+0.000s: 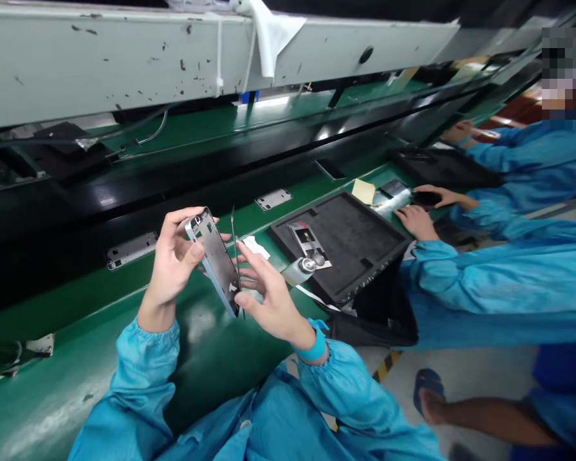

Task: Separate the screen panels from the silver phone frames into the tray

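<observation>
My left hand (168, 269) is wrapped round the upper part of a phone housing (217, 256), a silver-edged shell with a grey inner plate, held tilted above the green bench. A thin dark pair of tweezers (235, 240) with a curved tip points upward in my right hand (276, 298). The right thumb is by the housing's lower edge; whether it touches is hard to see. Behind the hands lie two flat metal phone plates, one at the left (132, 250) and one farther right (273, 199).
A black tray (352, 234) on my right bears a metal phone part (310, 243). Beside it are a small bottle (297, 272) and crumpled white paper (256, 247). A yellow note (363, 191) lies near a co-worker's hands (420, 221). A grey beam (125, 57) spans above.
</observation>
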A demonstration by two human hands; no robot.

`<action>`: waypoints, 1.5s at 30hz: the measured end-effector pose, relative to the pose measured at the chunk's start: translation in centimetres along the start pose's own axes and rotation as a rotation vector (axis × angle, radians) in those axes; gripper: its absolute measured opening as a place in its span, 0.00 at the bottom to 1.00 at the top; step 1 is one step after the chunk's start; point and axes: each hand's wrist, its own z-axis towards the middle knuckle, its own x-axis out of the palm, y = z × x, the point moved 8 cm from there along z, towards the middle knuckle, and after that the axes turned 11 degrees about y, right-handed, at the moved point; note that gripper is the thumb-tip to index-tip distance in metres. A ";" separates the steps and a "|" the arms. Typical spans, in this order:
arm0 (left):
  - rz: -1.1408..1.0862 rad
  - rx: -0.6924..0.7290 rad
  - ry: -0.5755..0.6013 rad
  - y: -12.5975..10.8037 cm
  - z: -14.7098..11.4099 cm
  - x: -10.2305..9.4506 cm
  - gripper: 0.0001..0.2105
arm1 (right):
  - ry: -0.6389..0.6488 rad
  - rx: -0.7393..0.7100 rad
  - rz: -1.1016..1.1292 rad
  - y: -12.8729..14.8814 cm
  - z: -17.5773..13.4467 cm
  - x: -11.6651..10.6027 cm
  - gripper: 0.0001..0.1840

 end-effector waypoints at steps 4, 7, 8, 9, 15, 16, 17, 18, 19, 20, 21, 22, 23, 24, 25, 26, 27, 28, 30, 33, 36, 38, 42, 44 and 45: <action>0.065 -0.021 -0.051 0.2 0.0 -0.5 0.24 | -0.002 -0.006 -0.033 -0.8 0.3 0.7 0.50; 0.102 -0.023 -0.033 0.1 -0.1 -0.6 0.24 | 0.005 -0.030 -0.014 -1.2 0.8 1.2 0.50; 0.110 -0.022 -0.030 0.1 -0.1 -0.7 0.24 | 0.004 -0.043 -0.001 -1.2 1.0 1.4 0.49; 0.117 -0.021 -0.035 0.0 -0.2 -0.9 0.24 | 0.003 -0.060 0.012 -1.3 1.2 1.5 0.49; 0.057 -0.039 -0.093 -0.2 -0.6 -1.1 0.25 | -0.045 -0.182 -0.120 -1.0 2.1 1.3 0.45; 0.024 -0.050 -0.092 -0.2 -0.6 -0.7 0.25 | -0.065 -0.205 -0.151 -1.0 2.1 1.3 0.43; -0.008 -0.062 -0.090 -0.1 -0.6 -0.1 0.24 | -0.086 -0.228 -0.169 -1.1 2.1 1.3 0.41; -0.041 -0.076 -0.100 0.0 -0.6 0.4 0.24 | -0.106 -0.246 -0.178 -1.3 2.1 1.4 0.39; -0.079 -0.091 -0.128 0.2 -0.5 0.9 0.24 | -0.120 -0.255 -0.188 -1.5 2.1 1.6 0.37; -0.123 -0.109 -0.171 0.5 -0.5 1.2 0.25 | -0.127 -0.252 -0.203 -1.8 2.0 1.9 0.35; -0.173 -0.132 -0.225 0.9 -0.5 1.3 0.26 | -0.126 -0.240 -0.225 -2.1 2.0 2.1 0.34; -0.225 -0.161 -0.280 1.4 -0.6 1.4 0.27 | -0.119 -0.223 -0.246 -2.3 2.0 2.3 0.32; -0.278 -0.198 -0.322 2.0 -0.6 1.4 0.28 | -0.117 -0.205 -0.260 -2.4 2.0 2.3 0.32; -0.329 -0.240 -0.339 2.7 -0.7 1.6 0.30 | -0.132 -0.183 -0.259 -2.4 2.1 1.9 0.33; -0.377 -0.285 -0.325 3.3 -0.6 1.9 0.32 | -0.168 -0.157 -0.238 -2.3 2.1 1.2 0.36; -0.420 -0.329 -0.290 3.8 -0.6 2.3 0.33 | -0.215 -0.124 -0.193 -2.2 2.3 0.2 0.39; -0.454 -0.372 -0.242 4.2 -0.6 2.9 0.35 | -0.249 -0.080 -0.126 -2.0 2.5 -0.9 0.41; -0.470 -0.408 -0.192 4.4 -0.6 3.4 0.37 | -0.255 -0.024 -0.046 -2.0 2.9 -1.8 0.43; -0.434 -0.451 -0.136 4.5 -0.8 4.3 0.38 | -0.172 0.097 0.109 -1.9 3.9 -2.6 0.46; -0.334 -0.463 -0.144 3.7 -1.1 5.1 0.35 | -0.039 0.212 0.259 -1.4 4.5 -2.5 0.46; -0.313 -0.480 -0.175 2.9 -1.5 5.8 0.32 | -0.054 0.219 0.331 -0.3 4.0 -2.7 0.44; -0.337 -0.503 -0.196 2.8 -1.7 6.3 0.30 | -0.047 0.227 0.334 0.2 3.7 -2.8 0.42; -0.377 -0.504 -0.270 3.5 -1.8 6.4 0.28 | 0.030 0.263 0.321 0.5 4.4 -2.8 0.40; -0.350 -0.483 -0.315 3.8 -1.8 6.0 0.28 | 0.025 0.277 0.346 0.2 5.2 -3.0 0.41; -0.345 -0.481 -0.322 4.0 -1.7 5.8 0.28 | 0.023 0.286 0.375 -0.1 5.5 -3.0 0.41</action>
